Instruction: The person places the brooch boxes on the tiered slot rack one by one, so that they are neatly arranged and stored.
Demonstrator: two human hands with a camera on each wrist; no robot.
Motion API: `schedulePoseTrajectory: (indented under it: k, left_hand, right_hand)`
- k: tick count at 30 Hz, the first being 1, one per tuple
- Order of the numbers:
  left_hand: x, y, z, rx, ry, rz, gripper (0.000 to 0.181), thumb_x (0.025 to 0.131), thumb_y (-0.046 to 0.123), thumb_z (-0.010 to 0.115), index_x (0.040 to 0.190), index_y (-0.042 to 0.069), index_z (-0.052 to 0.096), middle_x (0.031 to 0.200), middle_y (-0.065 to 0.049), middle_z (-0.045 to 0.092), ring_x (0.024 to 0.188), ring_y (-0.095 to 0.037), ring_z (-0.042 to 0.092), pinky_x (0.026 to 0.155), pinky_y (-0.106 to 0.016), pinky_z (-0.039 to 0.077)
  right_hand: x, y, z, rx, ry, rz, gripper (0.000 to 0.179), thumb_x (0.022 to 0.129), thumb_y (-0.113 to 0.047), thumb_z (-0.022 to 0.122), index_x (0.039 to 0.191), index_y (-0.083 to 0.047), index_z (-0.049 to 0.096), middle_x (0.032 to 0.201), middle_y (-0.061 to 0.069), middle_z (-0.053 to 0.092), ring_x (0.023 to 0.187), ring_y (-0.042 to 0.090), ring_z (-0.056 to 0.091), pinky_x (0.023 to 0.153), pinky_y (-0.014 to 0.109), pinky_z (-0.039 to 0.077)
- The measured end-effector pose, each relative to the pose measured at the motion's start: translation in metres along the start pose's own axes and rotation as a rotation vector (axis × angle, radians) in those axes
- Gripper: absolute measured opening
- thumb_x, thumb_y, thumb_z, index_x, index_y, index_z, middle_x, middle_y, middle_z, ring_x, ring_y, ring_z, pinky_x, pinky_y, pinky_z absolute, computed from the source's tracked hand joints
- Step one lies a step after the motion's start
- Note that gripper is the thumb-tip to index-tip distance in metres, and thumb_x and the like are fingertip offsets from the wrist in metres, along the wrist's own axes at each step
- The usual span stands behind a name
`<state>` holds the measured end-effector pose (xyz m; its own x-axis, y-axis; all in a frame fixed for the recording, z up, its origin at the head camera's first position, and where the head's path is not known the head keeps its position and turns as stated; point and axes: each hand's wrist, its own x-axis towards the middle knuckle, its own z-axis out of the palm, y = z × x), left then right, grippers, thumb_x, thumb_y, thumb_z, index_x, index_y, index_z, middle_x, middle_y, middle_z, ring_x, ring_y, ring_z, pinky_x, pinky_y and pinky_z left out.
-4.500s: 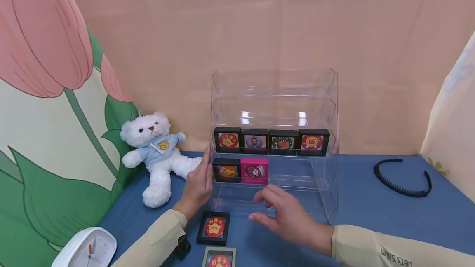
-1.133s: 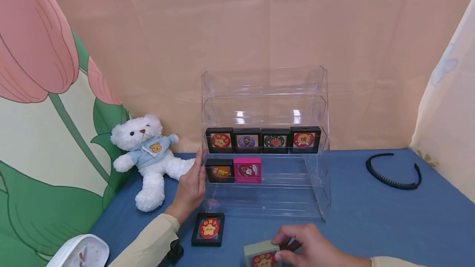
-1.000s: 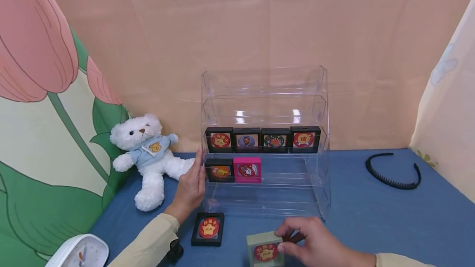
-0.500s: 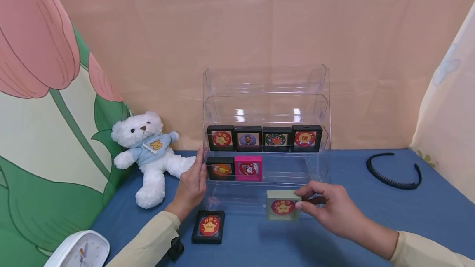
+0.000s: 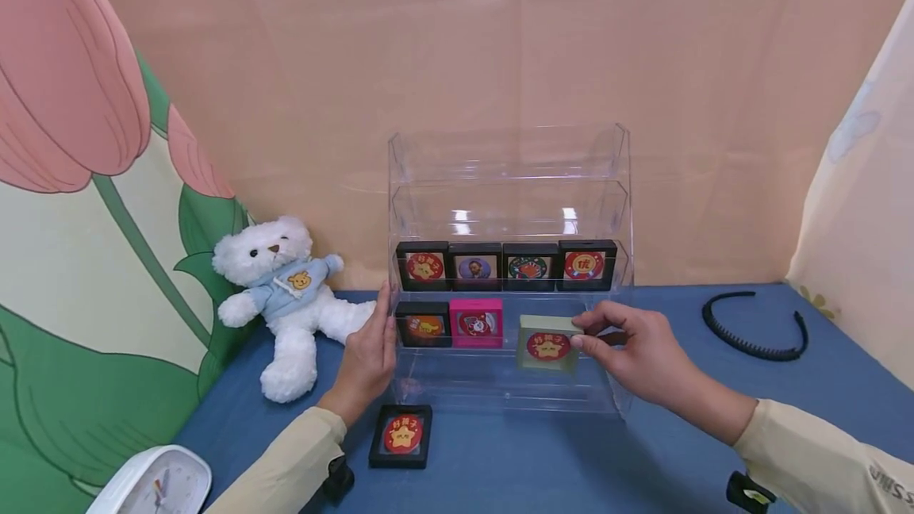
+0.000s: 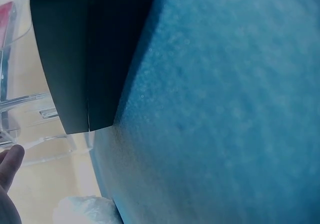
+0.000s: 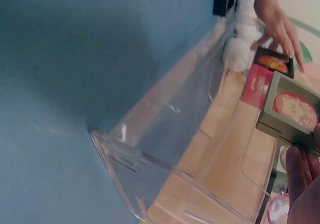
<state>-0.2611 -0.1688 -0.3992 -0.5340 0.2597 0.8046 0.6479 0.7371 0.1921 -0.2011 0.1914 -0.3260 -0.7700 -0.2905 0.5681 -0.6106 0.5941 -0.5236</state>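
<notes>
A clear acrylic tiered display rack [image 5: 464,399] stands on the blue cloth. My left hand [image 5: 366,363] rests against its left side with straight fingers. Between thumb and fingers, my right hand [image 5: 639,343] pinches the right edge of a sage-green framed badge box [image 5: 548,346] with a red star-face badge. That box is upright in front of the second tier from the bottom, right of a pink badge box [image 5: 476,324] and apart from it. A black badge box [image 5: 423,325] stands left of the pink one. In the right wrist view the green box [image 7: 287,106] shows tilted.
Several black badge boxes [image 5: 531,266] line the tier above. Another black badge box [image 5: 401,436] lies on the cloth near my left forearm. A white teddy bear [image 5: 293,308] sits left of the rack, a white clock [image 5: 157,482] stands nearer, and a black headband [image 5: 757,347] lies right.
My right hand picked up the green badge box from the cloth and raised it, moving rightward and forward to the rack's lower tier. My left hand has stayed at the rack's side.
</notes>
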Motion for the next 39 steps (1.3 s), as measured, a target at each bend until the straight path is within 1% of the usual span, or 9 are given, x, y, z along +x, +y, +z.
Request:
schedulePoseTrajectory:
  k: [3, 6, 12, 17, 22, 30, 39]
  left_hand:
    - [0.001, 0.0, 0.0, 0.008, 0.003, -0.001, 0.064, 0.094, 0.002, 0.051, 0.15, 0.001, 0.019, 0.144, -0.014, 0.038, 0.121, -0.029, 0.047, 0.089, -0.041, 0.046]
    - [0.001, -0.001, 0.0, 0.012, 0.008, 0.004, 0.064, 0.094, 0.001, 0.051, 0.15, 0.0, 0.02, 0.144, -0.015, 0.039, 0.12, -0.03, 0.048, 0.088, -0.041, 0.046]
    - [-0.001, 0.0, 0.0, 0.008, 0.007, 0.007, 0.064, 0.094, 0.002, 0.051, 0.15, 0.0, 0.02, 0.144, -0.015, 0.039, 0.12, -0.03, 0.048, 0.088, -0.041, 0.046]
    - [-0.001, -0.001, 0.001, 0.009, 0.001, 0.0, 0.064, 0.095, 0.003, 0.05, 0.151, 0.003, 0.018, 0.144, -0.014, 0.038, 0.119, -0.029, 0.049, 0.088, -0.04, 0.046]
    - [-0.001, -0.001, 0.001, 0.011, 0.001, 0.002, 0.065, 0.094, 0.003, 0.05, 0.151, 0.004, 0.018, 0.145, -0.014, 0.038, 0.119, -0.029, 0.049, 0.088, -0.04, 0.046]
    - [-0.001, 0.0, 0.0, 0.016, -0.007, -0.002, 0.065, 0.094, 0.003, 0.051, 0.151, 0.004, 0.018, 0.144, -0.014, 0.039, 0.119, -0.029, 0.049, 0.088, -0.039, 0.046]
    - [-0.001, 0.001, -0.001, 0.019, -0.013, -0.008, 0.066, 0.095, 0.003, 0.051, 0.151, 0.004, 0.017, 0.144, -0.014, 0.039, 0.121, -0.029, 0.047, 0.089, -0.039, 0.045]
  right_hand:
    - [0.009, 0.0, -0.001, -0.03, 0.007, 0.008, 0.019, 0.078, -0.006, 0.077, 0.093, -0.011, 0.068, 0.089, -0.001, 0.068, 0.076, 0.012, 0.065, 0.064, 0.029, 0.056]
    - [0.017, 0.001, 0.0, -0.048, 0.003, 0.015, 0.018, 0.079, -0.008, 0.077, 0.094, -0.011, 0.067, 0.089, -0.001, 0.068, 0.077, 0.014, 0.064, 0.065, 0.03, 0.057]
    - [0.029, 0.005, 0.005, -0.043, -0.013, 0.025, 0.018, 0.08, -0.008, 0.076, 0.095, -0.012, 0.067, 0.091, 0.002, 0.068, 0.079, 0.016, 0.064, 0.065, 0.031, 0.057]
    - [0.036, 0.008, 0.011, -0.051, -0.016, 0.042, 0.017, 0.08, -0.008, 0.076, 0.095, -0.01, 0.068, 0.087, 0.001, 0.067, 0.077, 0.015, 0.063, 0.064, 0.031, 0.057]
    - [0.038, 0.01, 0.018, -0.052, -0.023, 0.064, 0.016, 0.08, -0.008, 0.076, 0.094, -0.009, 0.069, 0.084, -0.002, 0.067, 0.075, 0.013, 0.063, 0.064, 0.028, 0.056]
    - [0.037, 0.01, 0.024, -0.065, -0.039, 0.096, 0.015, 0.08, -0.008, 0.076, 0.093, -0.008, 0.068, 0.084, 0.0, 0.068, 0.073, 0.015, 0.066, 0.063, 0.031, 0.057]
    - [0.036, 0.012, 0.027, -0.062, -0.05, 0.083, 0.014, 0.079, -0.008, 0.077, 0.091, -0.01, 0.068, 0.082, 0.0, 0.068, 0.071, 0.015, 0.067, 0.063, 0.033, 0.057]
